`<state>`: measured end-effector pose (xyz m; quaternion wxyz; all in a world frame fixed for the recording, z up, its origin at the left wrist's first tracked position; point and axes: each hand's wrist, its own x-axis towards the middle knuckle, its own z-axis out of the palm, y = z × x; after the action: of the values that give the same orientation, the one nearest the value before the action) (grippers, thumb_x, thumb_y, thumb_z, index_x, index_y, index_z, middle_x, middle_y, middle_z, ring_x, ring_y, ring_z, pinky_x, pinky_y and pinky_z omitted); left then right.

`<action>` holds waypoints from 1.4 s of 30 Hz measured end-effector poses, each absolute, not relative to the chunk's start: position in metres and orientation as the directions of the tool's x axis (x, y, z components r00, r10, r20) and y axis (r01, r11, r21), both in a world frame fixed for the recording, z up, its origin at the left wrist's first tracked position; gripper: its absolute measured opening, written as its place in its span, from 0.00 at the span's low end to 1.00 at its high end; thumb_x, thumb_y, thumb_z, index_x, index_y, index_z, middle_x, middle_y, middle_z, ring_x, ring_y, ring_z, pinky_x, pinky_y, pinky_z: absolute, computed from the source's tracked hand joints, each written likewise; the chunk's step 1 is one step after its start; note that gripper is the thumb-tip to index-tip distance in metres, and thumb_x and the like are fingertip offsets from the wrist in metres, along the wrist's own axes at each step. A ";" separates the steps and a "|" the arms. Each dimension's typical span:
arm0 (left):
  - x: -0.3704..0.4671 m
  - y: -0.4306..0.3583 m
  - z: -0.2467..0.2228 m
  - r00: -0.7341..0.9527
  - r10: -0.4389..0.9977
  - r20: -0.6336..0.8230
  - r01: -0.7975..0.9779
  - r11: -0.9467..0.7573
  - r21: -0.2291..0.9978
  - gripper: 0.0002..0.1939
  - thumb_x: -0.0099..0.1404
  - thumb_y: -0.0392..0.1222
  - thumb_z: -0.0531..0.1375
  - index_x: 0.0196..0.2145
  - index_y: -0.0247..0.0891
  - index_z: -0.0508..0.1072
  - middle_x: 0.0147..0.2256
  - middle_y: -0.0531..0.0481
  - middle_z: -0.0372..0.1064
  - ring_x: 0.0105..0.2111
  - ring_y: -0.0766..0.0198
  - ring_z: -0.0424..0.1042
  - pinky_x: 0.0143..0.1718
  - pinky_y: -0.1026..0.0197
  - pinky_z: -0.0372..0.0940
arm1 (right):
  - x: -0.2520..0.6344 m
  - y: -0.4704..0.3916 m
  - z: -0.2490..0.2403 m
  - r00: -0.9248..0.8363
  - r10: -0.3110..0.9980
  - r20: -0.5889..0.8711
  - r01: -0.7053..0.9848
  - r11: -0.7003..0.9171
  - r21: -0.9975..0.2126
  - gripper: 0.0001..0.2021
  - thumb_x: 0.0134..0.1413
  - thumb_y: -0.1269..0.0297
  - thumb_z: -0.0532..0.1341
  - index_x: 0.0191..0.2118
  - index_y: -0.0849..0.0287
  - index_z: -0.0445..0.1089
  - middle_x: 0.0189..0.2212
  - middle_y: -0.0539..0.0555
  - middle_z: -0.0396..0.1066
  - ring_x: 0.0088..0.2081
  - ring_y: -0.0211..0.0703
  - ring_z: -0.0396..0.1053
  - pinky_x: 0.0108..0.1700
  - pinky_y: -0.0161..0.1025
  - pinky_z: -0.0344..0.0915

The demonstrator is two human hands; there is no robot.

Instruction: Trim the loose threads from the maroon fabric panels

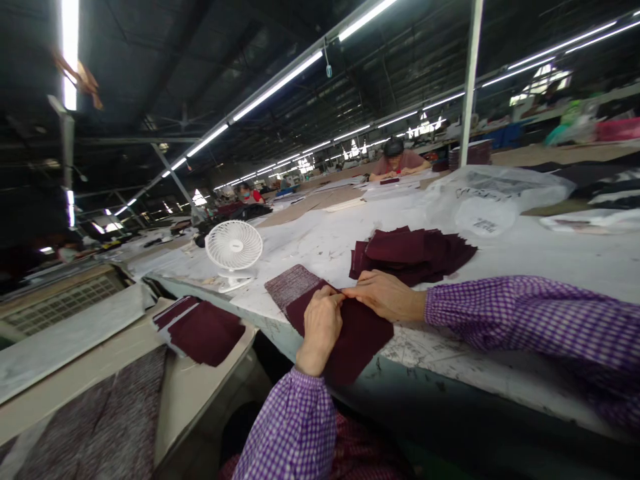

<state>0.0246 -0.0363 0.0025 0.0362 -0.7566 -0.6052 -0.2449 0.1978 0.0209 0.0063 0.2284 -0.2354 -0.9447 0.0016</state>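
A maroon fabric piece (357, 340) lies over the table's front edge, its lower part hanging down. My left hand (323, 323) rests on it with fingers curled and pressed to the cloth. From the right, my right hand (383, 293) pinches the same cloth near its upper edge, thumb and fingertips close to the left fingers. A speckled grey-maroon piece (295, 287) shows beneath the cloth at its upper left. Just behind my right hand sits a pile of maroon fabric pieces (410, 253). What lies under my fingertips is hidden.
A small white fan (234, 247) stands on the white table (310, 227) at left. Maroon cut pieces (205, 330) and speckled fabric (100, 420) lie on a lower surface. A clear plastic bag (495, 193) is at back right. Another person (400, 163) works across the table.
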 end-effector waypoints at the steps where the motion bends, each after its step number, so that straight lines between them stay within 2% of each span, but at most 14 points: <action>1: 0.020 -0.038 0.004 0.142 0.903 0.406 0.930 -0.262 0.259 0.14 0.64 0.32 0.53 0.39 0.42 0.77 0.34 0.49 0.71 0.37 0.63 0.68 0.39 0.64 0.62 | 0.198 0.022 0.006 -0.790 0.434 0.434 0.445 0.892 -0.082 0.16 0.60 0.67 0.49 0.45 0.57 0.72 0.34 0.56 0.73 0.39 0.45 0.63 0.42 0.41 0.57; 8: -0.020 -0.060 -0.003 0.155 0.848 0.506 0.882 -0.349 0.315 0.12 0.64 0.34 0.54 0.35 0.43 0.78 0.31 0.51 0.70 0.34 0.63 0.66 0.36 0.62 0.62 | 0.195 0.027 0.004 -0.815 0.434 0.384 0.450 0.892 -0.052 0.17 0.60 0.69 0.49 0.48 0.56 0.72 0.37 0.56 0.73 0.40 0.45 0.62 0.42 0.42 0.56; 12: -0.023 -0.066 -0.010 0.185 0.803 0.567 0.887 -0.385 0.257 0.14 0.67 0.38 0.51 0.35 0.42 0.77 0.31 0.49 0.68 0.34 0.63 0.64 0.36 0.61 0.60 | 0.194 0.026 0.010 -0.845 0.422 0.329 0.443 0.896 -0.014 0.17 0.59 0.70 0.50 0.48 0.56 0.72 0.38 0.56 0.72 0.40 0.45 0.62 0.42 0.42 0.55; 17: -0.022 -0.069 -0.009 0.224 0.784 0.580 0.910 -0.381 0.163 0.15 0.68 0.37 0.50 0.37 0.42 0.76 0.32 0.49 0.68 0.35 0.62 0.62 0.36 0.59 0.58 | 0.191 0.022 0.024 -0.890 0.393 0.232 0.427 0.896 0.119 0.18 0.58 0.72 0.50 0.49 0.53 0.71 0.40 0.55 0.72 0.41 0.46 0.62 0.41 0.42 0.53; 22: -0.025 -0.070 -0.009 0.236 0.787 0.571 0.917 -0.374 0.137 0.14 0.67 0.36 0.50 0.38 0.43 0.76 0.33 0.49 0.67 0.35 0.62 0.61 0.36 0.59 0.57 | 0.177 0.011 0.041 -0.926 0.369 0.082 0.377 0.888 0.263 0.26 0.49 0.80 0.52 0.53 0.51 0.67 0.38 0.55 0.71 0.38 0.44 0.64 0.42 0.41 0.52; 26: -0.026 -0.069 -0.010 0.260 0.784 0.563 0.907 -0.399 0.136 0.14 0.67 0.36 0.50 0.39 0.43 0.75 0.33 0.49 0.66 0.35 0.62 0.61 0.36 0.59 0.57 | 0.163 0.001 0.051 -0.934 0.354 -0.045 0.319 0.885 0.340 0.30 0.49 0.82 0.51 0.57 0.52 0.62 0.34 0.57 0.71 0.34 0.42 0.67 0.40 0.40 0.53; 28: -0.029 -0.070 -0.008 0.267 0.780 0.566 0.885 -0.431 0.177 0.14 0.67 0.36 0.50 0.37 0.42 0.76 0.33 0.49 0.67 0.35 0.62 0.62 0.37 0.59 0.58 | 0.159 -0.001 0.055 -0.929 0.358 -0.098 0.305 0.886 0.350 0.31 0.49 0.81 0.51 0.59 0.51 0.60 0.34 0.57 0.71 0.32 0.42 0.67 0.38 0.39 0.54; 31: -0.038 -0.073 -0.008 0.246 0.783 0.571 0.812 -0.488 0.320 0.13 0.66 0.35 0.51 0.34 0.41 0.76 0.33 0.49 0.68 0.36 0.62 0.64 0.38 0.60 0.60 | 0.154 0.000 0.060 -0.920 0.359 -0.161 0.287 0.892 0.349 0.33 0.49 0.81 0.51 0.61 0.49 0.56 0.35 0.57 0.71 0.32 0.43 0.69 0.34 0.37 0.55; 35: -0.054 -0.081 -0.013 0.069 0.828 0.556 0.661 -0.455 0.596 0.09 0.62 0.34 0.56 0.35 0.39 0.76 0.33 0.49 0.69 0.36 0.63 0.67 0.39 0.61 0.61 | 0.150 0.000 0.065 -0.913 0.349 -0.212 0.261 0.897 0.356 0.35 0.49 0.81 0.51 0.63 0.48 0.52 0.34 0.58 0.71 0.33 0.44 0.69 0.31 0.36 0.54; 37: -0.059 -0.085 -0.017 -0.023 0.846 0.533 0.587 -0.420 0.692 0.08 0.62 0.35 0.56 0.35 0.38 0.75 0.32 0.50 0.69 0.34 0.64 0.67 0.37 0.62 0.62 | 0.148 -0.002 0.067 -0.911 0.351 -0.214 0.261 0.897 0.358 0.35 0.49 0.81 0.51 0.63 0.48 0.52 0.34 0.58 0.72 0.32 0.44 0.69 0.30 0.36 0.54; 39: -0.059 -0.087 -0.018 -0.078 0.849 0.523 0.570 -0.392 0.722 0.07 0.62 0.37 0.57 0.36 0.38 0.75 0.31 0.50 0.68 0.32 0.65 0.67 0.34 0.63 0.61 | 0.147 -0.005 0.070 -0.907 0.359 -0.219 0.269 0.896 0.354 0.34 0.50 0.80 0.51 0.63 0.48 0.52 0.34 0.58 0.72 0.31 0.43 0.69 0.29 0.35 0.53; 42: -0.053 -0.088 -0.018 -0.110 0.843 0.526 0.625 -0.353 0.697 0.07 0.59 0.39 0.59 0.36 0.39 0.74 0.29 0.52 0.66 0.31 0.65 0.66 0.32 0.63 0.60 | 0.146 -0.008 0.074 -0.897 0.375 -0.234 0.285 0.896 0.341 0.34 0.50 0.81 0.51 0.62 0.48 0.54 0.34 0.58 0.71 0.30 0.42 0.68 0.28 0.35 0.52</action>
<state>-0.0529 -0.0878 -0.0179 -0.1108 -0.6578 -0.5579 -0.4937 0.1459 -0.0082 0.0738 -0.1486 -0.1714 -0.9622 -0.1508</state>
